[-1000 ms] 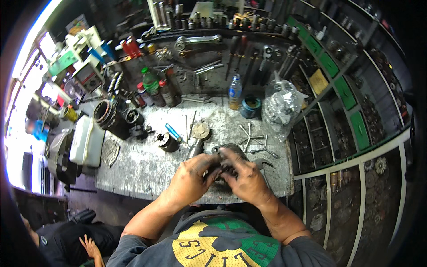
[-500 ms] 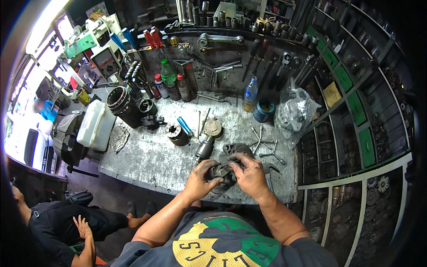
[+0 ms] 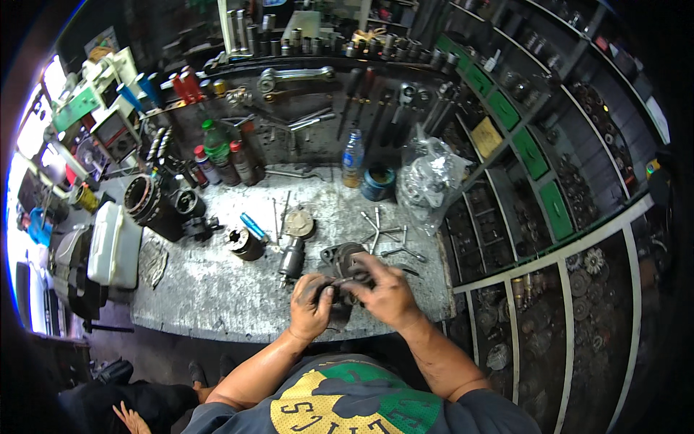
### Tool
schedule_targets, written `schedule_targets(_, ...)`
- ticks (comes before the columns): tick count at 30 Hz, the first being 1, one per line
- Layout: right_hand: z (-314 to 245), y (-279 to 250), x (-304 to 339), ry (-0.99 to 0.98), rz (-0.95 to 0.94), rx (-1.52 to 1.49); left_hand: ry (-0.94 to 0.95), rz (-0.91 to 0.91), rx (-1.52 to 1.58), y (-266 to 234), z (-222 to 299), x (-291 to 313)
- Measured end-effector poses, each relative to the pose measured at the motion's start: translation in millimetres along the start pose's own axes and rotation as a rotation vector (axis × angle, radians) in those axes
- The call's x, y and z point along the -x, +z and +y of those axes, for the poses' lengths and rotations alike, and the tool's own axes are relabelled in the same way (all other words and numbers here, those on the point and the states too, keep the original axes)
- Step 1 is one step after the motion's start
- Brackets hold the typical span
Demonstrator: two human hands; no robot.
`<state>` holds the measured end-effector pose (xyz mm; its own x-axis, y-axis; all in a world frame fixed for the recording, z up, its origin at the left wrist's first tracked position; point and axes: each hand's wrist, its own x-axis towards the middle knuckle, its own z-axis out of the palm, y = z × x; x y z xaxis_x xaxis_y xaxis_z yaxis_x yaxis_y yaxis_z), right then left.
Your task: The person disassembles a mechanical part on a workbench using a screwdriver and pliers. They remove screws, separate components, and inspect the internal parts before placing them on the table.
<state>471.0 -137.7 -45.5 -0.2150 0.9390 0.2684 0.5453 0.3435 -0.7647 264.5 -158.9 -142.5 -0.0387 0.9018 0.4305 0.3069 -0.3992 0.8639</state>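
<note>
Near the front of the workbench [image 3: 210, 304], my left hand [image 3: 312, 304] is closed round a dark, greasy metal part [image 3: 341, 295], its thumb on top. My right hand [image 3: 387, 289] is at the right side of that part, with its fingers smeared by motion; whether they grip it I cannot tell. Just beyond both hands a dark round metal housing [image 3: 345, 253] lies on the bench, partly covered by my right fingers. Left of it lies a dark cylindrical part [image 3: 291, 262] with a round tan metal piece [image 3: 298, 224] at its far end.
A hollow metal cylinder [image 3: 244, 244] and a blue-handled tool [image 3: 254, 226] are to the left. Three-armed wrenches [image 3: 377, 230] lie right of centre. Further back stand a plastic bottle [image 3: 352, 159], a blue tin [image 3: 378, 184] and a bagged metal part [image 3: 431, 177]. Shelves [image 3: 542, 275] flank the right.
My view has turned rightward, so the bench appears shifted left. My right fingers have spread and are moving over the part; my left hand still holds it.
</note>
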Motion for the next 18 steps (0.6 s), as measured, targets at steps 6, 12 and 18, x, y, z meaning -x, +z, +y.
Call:
schedule_targets(6, 133.6, -11.6, 71.7, 0.630, -0.116, 0.508, 0.081, -0.035, -0.094, 0.3, -1.6, 2.2)
schedule_targets(12, 177.5, -7.9, 88.8, 0.638, -0.013, 0.308, 0.103, -0.017, -0.179, -0.2, 2.8, 3.8)
schedule_targets(18, 55.7, -81.8, 67.7, 0.362, -0.070, 0.065, 0.131, 0.001, -0.228, 3.8, 1.9, 1.5)
